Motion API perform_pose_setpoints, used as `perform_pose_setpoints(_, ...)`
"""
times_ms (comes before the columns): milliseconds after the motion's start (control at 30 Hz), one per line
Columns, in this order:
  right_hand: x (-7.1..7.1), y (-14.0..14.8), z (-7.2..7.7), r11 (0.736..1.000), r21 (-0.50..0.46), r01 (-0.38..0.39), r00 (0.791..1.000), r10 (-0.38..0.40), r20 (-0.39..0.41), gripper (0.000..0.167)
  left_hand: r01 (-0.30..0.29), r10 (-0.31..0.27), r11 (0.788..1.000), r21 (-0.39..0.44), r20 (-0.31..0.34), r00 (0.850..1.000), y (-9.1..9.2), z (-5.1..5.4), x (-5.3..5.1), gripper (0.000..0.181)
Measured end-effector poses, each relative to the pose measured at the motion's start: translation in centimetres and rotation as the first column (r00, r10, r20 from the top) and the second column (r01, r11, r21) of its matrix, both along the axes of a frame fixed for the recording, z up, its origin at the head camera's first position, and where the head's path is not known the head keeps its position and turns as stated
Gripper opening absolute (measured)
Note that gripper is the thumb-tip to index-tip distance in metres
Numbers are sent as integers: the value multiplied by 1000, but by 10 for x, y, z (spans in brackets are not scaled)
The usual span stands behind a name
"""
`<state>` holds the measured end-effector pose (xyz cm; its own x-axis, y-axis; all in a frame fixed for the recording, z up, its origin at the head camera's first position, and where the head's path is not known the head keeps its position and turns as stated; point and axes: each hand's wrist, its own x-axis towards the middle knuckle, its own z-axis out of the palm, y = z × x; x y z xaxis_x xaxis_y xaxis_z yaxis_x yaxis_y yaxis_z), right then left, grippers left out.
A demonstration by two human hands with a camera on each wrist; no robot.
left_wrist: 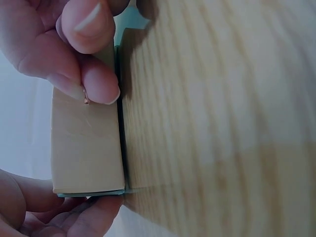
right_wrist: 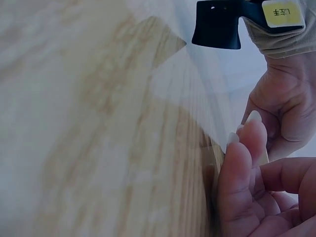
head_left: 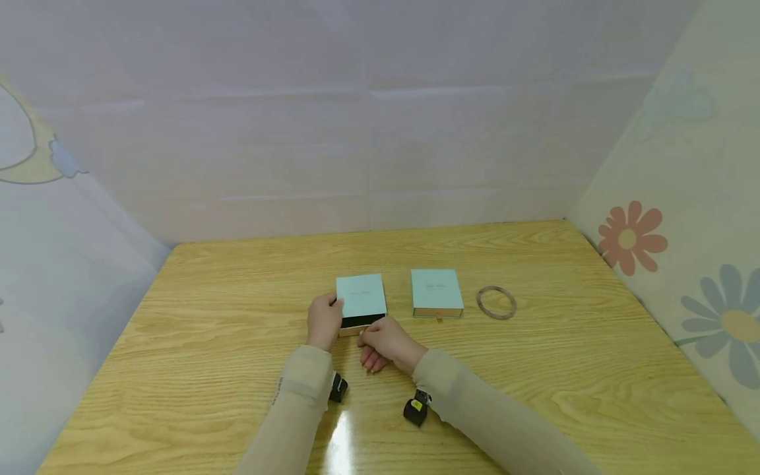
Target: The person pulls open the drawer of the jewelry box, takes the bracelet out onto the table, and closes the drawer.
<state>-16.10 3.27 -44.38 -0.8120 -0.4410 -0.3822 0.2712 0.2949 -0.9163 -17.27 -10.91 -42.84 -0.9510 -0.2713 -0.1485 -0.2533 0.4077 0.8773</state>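
A pale mint box (head_left: 361,295) lies on the table with its drawer (head_left: 350,331) pulled partway out toward the person, a dark gap showing. My left hand (head_left: 324,321) grips the box's left side, thumb on the lid's edge. At the drawer's front is my right hand (head_left: 387,344); in the left wrist view its thumb and finger pinch the small ribbon tab (left_wrist: 86,100) on the beige drawer front (left_wrist: 89,148). The drawer's contents are hidden.
A second mint box (head_left: 437,290), closed, lies to the right with a small tab at its front. Right of that is a brownish ring (head_left: 496,303). A fabric backdrop (head_left: 368,132) stands behind the wooden table (head_left: 237,369).
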Motion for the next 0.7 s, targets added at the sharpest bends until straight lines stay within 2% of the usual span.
perform_pose_setpoints(700, -3, -2, 1, 1000, -4, 26, 1000, -26, 16, 27, 17, -17, 1000, -8, 5, 1000, 0, -1, 2, 39)
